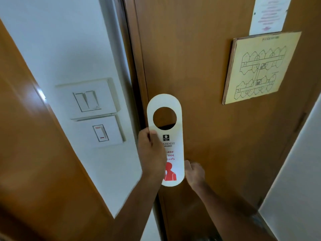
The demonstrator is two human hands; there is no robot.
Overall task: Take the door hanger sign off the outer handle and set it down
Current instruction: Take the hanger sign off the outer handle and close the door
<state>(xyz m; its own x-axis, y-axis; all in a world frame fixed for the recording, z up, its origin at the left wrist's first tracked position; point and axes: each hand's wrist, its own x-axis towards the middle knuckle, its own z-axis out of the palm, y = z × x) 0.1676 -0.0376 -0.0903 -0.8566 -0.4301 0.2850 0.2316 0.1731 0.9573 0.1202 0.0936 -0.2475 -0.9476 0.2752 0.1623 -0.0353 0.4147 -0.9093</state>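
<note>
A white door hanger sign (175, 136) with a round hole near its top and red "do not disturb" print is held upright in front of the brown wooden door (199, 84). My left hand (152, 150) grips the sign's left edge at mid-height, thumb on its face. My right hand (193, 173) is lower right of the sign, fingers curled against the door; the sign and the hand hide what it holds, and no handle shows.
A yellowed floor-plan board (258, 66) and a white notice (269, 13) hang on the door. Two white switch plates (90, 101) sit on the wall to the left. A brown wooden panel (34, 162) stands at far left, a white wall at lower right.
</note>
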